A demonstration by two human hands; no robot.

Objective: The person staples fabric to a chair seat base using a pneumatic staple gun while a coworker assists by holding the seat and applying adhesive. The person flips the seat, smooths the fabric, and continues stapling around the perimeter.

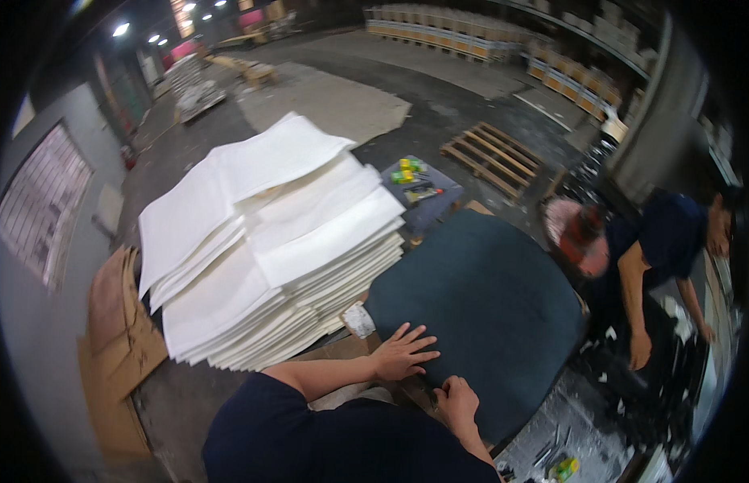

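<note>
A large dark blue-green panel (479,298) with rounded corners lies flat in front of me, its surface smooth like fabric. My left hand (404,352) rests on its near left edge, palm down with the fingers spread. Closer to me, my right hand (456,406) is closed at the same near edge, thumb and fingers pinched together. What those fingers hold, if anything, is hidden. A small white paper or label (358,319) shows beside the panel's left corner. To the left rises a tall stack of white sheets (270,233), layered unevenly.
A small grey table (431,208) beyond the panel carries yellow-green items and tools. At right a co-worker (672,233) bends over dark scraps (632,394). A wooden pallet (493,157) lies farther back. Brown cardboard (109,362) leans at left. Small tools (555,451) lie lower right.
</note>
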